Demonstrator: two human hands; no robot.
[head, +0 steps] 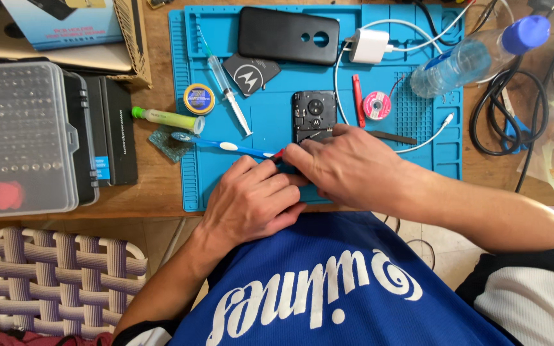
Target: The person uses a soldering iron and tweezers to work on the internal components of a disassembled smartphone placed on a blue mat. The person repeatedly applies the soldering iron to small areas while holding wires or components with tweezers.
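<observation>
Right hand [347,166]: fingers curled down over the near half of the opened phone [314,116], pinning it to the mat; what the fingertips pinch is hidden.
Left hand [254,198]: fingers closed round a thin red-tipped tool [278,154], its tip meeting the phone's near left edge just beside the right hand.
Opened phone: back removed, camera ring showing, lying mid-mat.
Handling note: judged best with the phone kept flat under the right hand and the tool worked at a shallow angle with light pressure.
Blue work mat [418,138]: carries a toothbrush [216,143] left of the hands, a syringe [226,86], a round tin [199,98], a black back cover [288,34] at the far edge, a white charger [369,45] and a solder reel [377,104].
Wooden table [155,186]: clear bit case [20,138] at left, water bottle [476,57] far right, black cables [511,106].
Woven chair [65,282] near left.
</observation>
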